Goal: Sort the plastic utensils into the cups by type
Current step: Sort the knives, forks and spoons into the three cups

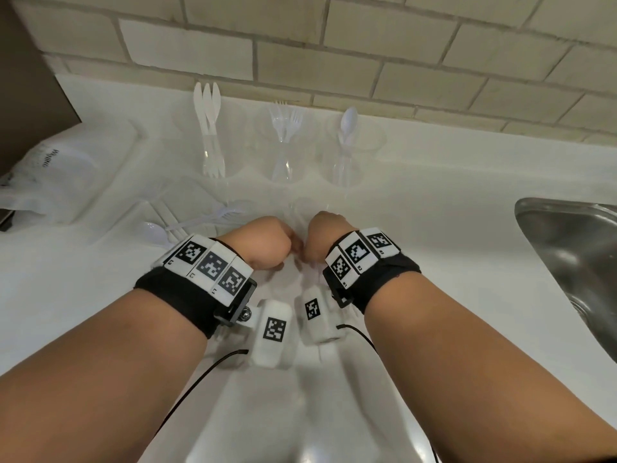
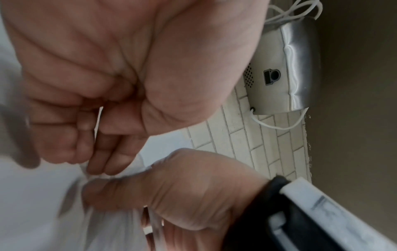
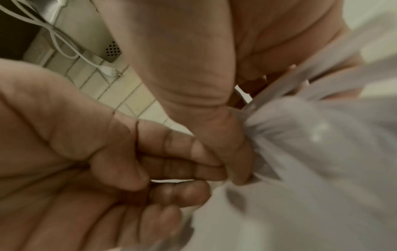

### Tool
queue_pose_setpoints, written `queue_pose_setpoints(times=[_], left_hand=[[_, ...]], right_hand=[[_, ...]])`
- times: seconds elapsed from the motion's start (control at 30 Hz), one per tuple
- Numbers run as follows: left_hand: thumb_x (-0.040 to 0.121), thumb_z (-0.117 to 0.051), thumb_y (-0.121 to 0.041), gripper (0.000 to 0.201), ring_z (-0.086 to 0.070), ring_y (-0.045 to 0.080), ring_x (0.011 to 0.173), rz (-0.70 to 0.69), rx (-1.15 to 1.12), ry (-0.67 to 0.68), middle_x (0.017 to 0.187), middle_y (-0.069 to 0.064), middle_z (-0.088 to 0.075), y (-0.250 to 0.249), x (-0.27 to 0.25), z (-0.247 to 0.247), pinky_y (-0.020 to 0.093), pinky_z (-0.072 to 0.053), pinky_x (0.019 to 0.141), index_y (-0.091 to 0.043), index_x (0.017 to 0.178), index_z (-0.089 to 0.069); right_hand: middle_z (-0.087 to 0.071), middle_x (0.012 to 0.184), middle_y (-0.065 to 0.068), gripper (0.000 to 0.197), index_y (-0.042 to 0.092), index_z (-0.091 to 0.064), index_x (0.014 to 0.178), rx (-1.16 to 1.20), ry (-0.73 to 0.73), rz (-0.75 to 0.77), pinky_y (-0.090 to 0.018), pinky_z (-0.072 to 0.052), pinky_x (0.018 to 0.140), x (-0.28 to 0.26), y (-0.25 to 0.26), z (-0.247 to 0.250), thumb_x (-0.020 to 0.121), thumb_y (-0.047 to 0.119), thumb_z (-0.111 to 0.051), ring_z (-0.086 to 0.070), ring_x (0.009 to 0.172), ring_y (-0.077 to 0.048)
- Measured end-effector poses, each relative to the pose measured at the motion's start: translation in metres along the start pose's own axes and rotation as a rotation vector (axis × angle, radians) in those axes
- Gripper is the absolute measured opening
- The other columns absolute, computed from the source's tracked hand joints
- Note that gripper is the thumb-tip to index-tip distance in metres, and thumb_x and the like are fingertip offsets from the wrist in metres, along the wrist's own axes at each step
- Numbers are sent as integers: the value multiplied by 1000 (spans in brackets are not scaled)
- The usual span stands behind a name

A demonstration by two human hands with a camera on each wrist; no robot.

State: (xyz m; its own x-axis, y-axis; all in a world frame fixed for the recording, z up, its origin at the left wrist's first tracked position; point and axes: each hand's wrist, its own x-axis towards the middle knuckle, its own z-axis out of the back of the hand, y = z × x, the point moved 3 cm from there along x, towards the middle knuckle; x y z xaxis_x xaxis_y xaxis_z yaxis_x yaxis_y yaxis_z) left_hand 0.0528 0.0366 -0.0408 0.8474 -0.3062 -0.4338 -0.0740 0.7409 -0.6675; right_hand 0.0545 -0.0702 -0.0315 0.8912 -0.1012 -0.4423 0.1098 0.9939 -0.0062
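Note:
Three clear cups stand by the tiled wall: the left cup (image 1: 213, 155) holds knives, the middle cup (image 1: 283, 152) forks, the right cup (image 1: 347, 155) spoons. A loose spoon (image 1: 152, 230), fork (image 1: 217, 216) and knives (image 1: 167, 212) lie on the white counter (image 1: 434, 228). In front of them my left hand (image 1: 267, 242) and right hand (image 1: 325, 235) meet, knuckles up. Both pinch a thin clear plastic wrapper (image 3: 311, 152). The left hand's curled fingers (image 2: 94, 152) grip its edge, and the right thumb (image 3: 234, 161) presses it against the right fingers. What the wrapper holds is blurred.
A crumpled clear bag (image 1: 50, 175) with more white utensils lies at the left, beside a dark cabinet side (image 1: 30, 95). A steel sink (image 1: 567, 248) opens at the right edge. A white device with cables (image 2: 279, 76) hangs on the wall.

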Motion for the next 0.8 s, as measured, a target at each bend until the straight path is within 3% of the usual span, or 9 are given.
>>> queue_pose_setpoints(times=[0.13,0.27,0.43,0.53,0.6,0.7,0.77,0.8], left_hand=[[91,-41,1,44,-51,28,123,-31,192,-166,136,12,-53,1,2,13,30,-39,100,-9,131,-55],[92,-40,3,41,-51,34,122,28,357,-111,134,21,-54,3,2,13,35,-40,100,3,130,-52],[87,-40,4,55,-48,29,125,11,148,-183,140,14,-48,6,4,13,29,-39,92,-10,139,-42],[83,-40,11,74,-49,30,123,-26,43,-107,143,16,-42,0,6,10,29,-43,85,-23,147,-27],[86,-39,10,70,-52,32,119,1,124,-82,141,18,-45,-4,9,9,31,-45,85,-17,149,-23],[94,-39,-1,47,-51,34,121,50,225,-154,137,20,-49,-5,12,11,34,-42,93,1,141,-34],[94,-40,-4,46,-52,34,121,59,208,-169,135,20,-51,-4,13,9,35,-42,94,-1,141,-35],[93,-40,-2,50,-53,34,120,49,203,-160,134,19,-52,-4,12,8,34,-42,93,-3,143,-32]], right_hand=[[-52,131,-11,41,1,-46,129,0,-2,-29,-34,-45,96,0,-3,0,92,18,-56,-51,122,-29],[-53,129,-11,38,1,-50,125,-1,1,-52,-35,-46,95,-2,-2,2,90,11,-56,-51,121,-29],[-41,133,-14,51,-3,-38,133,3,-39,-101,-41,-44,102,2,6,-8,88,11,-56,-41,126,-31],[-39,134,-13,50,-3,-40,134,-47,-63,-74,-37,-42,100,5,7,-10,89,12,-55,-40,126,-31],[-41,134,-13,46,-2,-42,132,-32,-65,-41,-34,-42,100,7,4,-8,91,13,-54,-43,126,-29],[-54,127,-13,28,3,-55,117,29,-32,-15,-30,-46,94,10,-1,-5,90,11,-55,-56,117,-27],[-62,112,-10,5,8,-55,93,92,-13,-39,-29,-49,89,12,-5,-4,89,11,-57,-60,110,-26],[-62,98,-8,11,8,-50,82,130,-9,-63,-29,-50,87,13,-6,-4,87,12,-59,-62,107,-26]])
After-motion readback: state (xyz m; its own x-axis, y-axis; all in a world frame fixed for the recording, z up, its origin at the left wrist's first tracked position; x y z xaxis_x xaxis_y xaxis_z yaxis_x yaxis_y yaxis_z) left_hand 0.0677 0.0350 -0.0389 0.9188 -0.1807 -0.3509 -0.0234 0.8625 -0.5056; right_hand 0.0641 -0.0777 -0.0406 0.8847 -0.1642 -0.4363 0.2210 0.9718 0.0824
